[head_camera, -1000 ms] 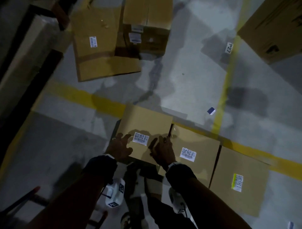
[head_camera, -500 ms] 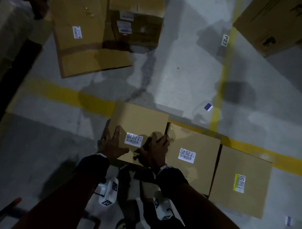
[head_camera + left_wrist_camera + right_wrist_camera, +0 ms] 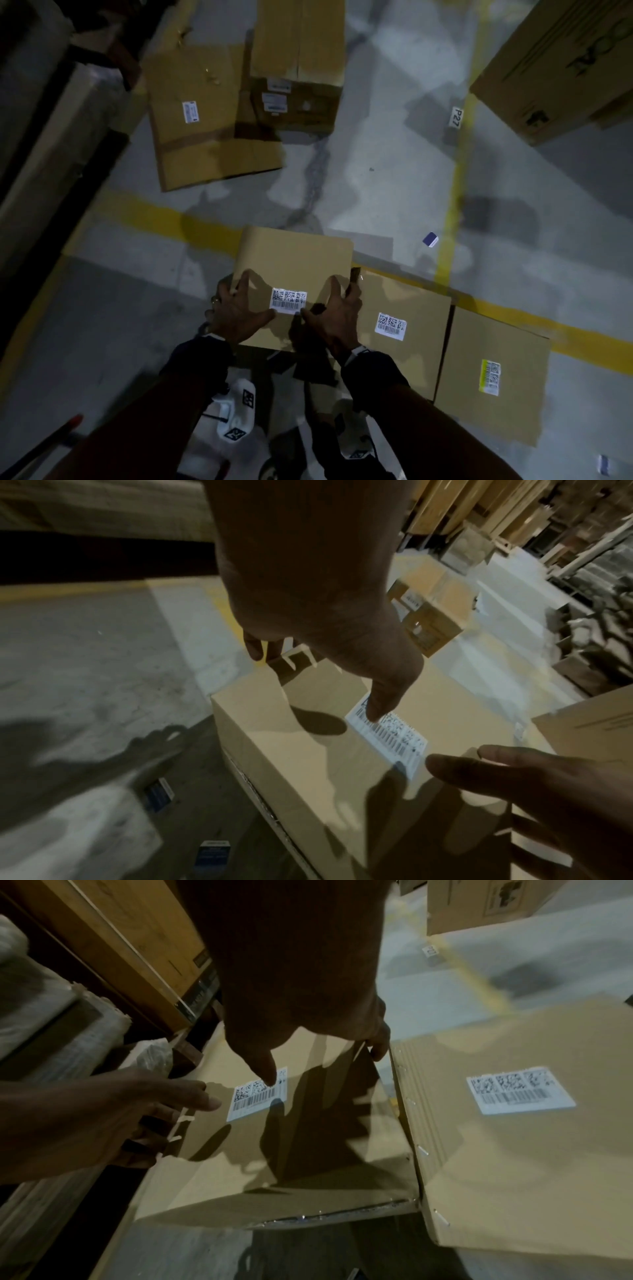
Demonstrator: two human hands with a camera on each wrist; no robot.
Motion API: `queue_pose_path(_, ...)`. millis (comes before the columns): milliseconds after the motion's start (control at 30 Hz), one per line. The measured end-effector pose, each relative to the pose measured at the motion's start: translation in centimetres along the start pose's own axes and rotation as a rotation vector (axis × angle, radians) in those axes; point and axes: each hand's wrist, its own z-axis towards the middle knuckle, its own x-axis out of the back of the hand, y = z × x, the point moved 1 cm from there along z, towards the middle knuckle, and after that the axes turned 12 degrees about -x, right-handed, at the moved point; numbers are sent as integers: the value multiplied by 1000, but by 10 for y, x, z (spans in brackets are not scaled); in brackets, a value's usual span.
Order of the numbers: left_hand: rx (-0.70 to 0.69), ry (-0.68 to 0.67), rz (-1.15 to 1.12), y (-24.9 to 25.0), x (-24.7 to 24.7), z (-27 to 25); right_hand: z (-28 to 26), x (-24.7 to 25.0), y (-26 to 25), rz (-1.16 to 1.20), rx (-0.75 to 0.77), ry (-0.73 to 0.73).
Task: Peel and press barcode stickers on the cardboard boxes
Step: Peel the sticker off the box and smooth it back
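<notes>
Three brown cardboard boxes stand in a row on the floor. The left box carries a white barcode sticker. My left hand lies spread on its top, with the thumb on the sticker's left end and the fingers reaching over the left edge. My right hand mirrors it: its thumb touches the sticker's right end and its fingertips hang over the right edge. The middle box has its own sticker. The right box bears a yellow-edged sticker.
Flattened cardboard and an open box lie farther ahead. A large box stands at the far right. Dark shelving runs along the left. Yellow floor lines cross the concrete, and a small blue scrap lies beside one.
Both hands have slid outward from beside the sticker to the box's side edges, with the thumbs staying at the sticker's ends. The head view has shifted slightly.
</notes>
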Motion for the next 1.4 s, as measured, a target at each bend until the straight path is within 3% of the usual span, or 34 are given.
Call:
queue_pose_path(533, -177, 275, 0, 97, 182, -199, -220, 170, -77, -7, 90, 252)
queue_pose_path(833, -304, 521, -46, 142, 270, -328, -356, 258, -113, 46, 264, 409)
queue_pose_path(1033, -358, 660, -86, 156, 326, -415, -442, 307, -134, 68, 394, 470)
queue_pose_path(1167, -324, 715, -138, 158, 367, -470, -498, 339, -160, 42, 529, 498)
queue_pose_path(1400, -268, 897, -104, 129, 399, -568, -585, 338, -178, 61, 726, 475)
